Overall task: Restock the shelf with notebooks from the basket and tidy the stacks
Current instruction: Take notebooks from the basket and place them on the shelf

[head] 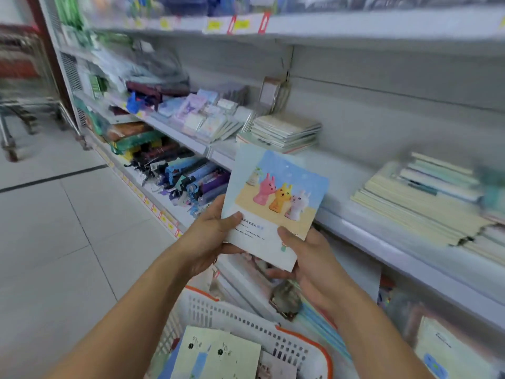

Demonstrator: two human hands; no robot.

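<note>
I hold a notebook (276, 198) with three cartoon rabbits on its cover upright in front of the shelf (355, 228). My left hand (210, 236) grips its lower left edge, thumb on the cover. My right hand (308, 258) grips its lower right corner, thumb on top and fingers underneath. Below my arms sits a white basket with an orange rim (246, 321), holding more notebooks (218, 354). On the shelf lie a stack of pale notebooks (284, 129) to the left and a wider, uneven stack (420, 203) to the right.
Small pastel notepads (202, 113) fill the shelf further left. Folded umbrellas (180, 173) lie on the lower shelf. More notebooks sit on the bottom shelf at right (448, 348). A metal trolley (21, 105) stands down the tiled aisle. Price tags line the shelf edges.
</note>
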